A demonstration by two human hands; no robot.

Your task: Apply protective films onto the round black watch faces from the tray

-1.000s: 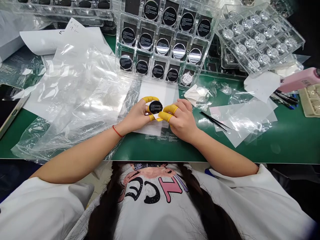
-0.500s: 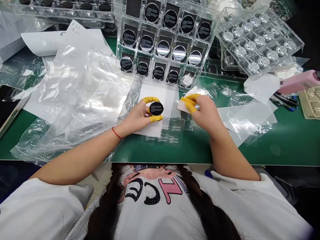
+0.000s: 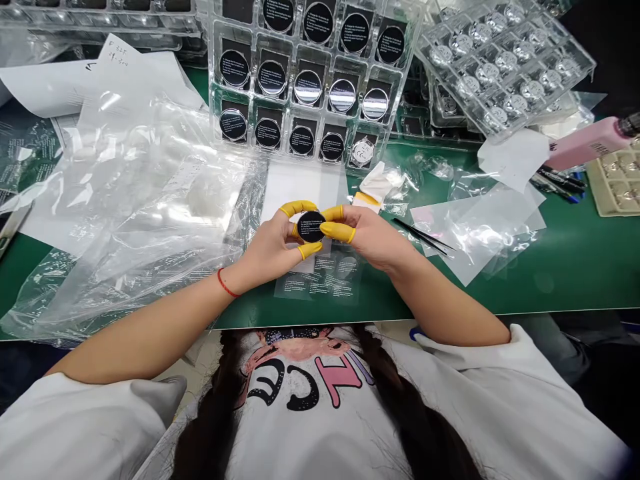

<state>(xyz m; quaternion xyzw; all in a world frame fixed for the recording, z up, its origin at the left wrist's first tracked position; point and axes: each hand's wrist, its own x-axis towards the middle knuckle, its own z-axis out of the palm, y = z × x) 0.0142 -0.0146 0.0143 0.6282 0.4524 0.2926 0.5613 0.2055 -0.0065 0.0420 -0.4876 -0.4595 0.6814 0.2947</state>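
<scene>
A round watch (image 3: 311, 227) with a black face and small white print is held between yellow-cotted fingers above the bench. My left hand (image 3: 273, 243) grips it from the left, thumb below and fingers above. From the right, my right hand (image 3: 373, 235) has its thumb and index finger closed on the watch's edge, the thumb lying over part of the face. Below the hands lies a clear film sheet (image 3: 320, 285) printed with white text. White paper (image 3: 293, 183) is partly hidden behind the fingers. Black tweezers (image 3: 423, 237) lie beside my right hand.
A clear tray (image 3: 320, 50) of similar watches leans at the back. Another clear tray (image 3: 505, 67) stands to its right. Crumpled plastic bags (image 3: 165, 180) cover the left side. A pink bottle (image 3: 583, 143), pens (image 3: 560, 183) and a beige tray (image 3: 615, 180) are at right.
My right hand has let go of a small pale and yellow piece, now lying behind it, and moved left onto the watch. My left hand keeps hold. The view has shifted slightly.
</scene>
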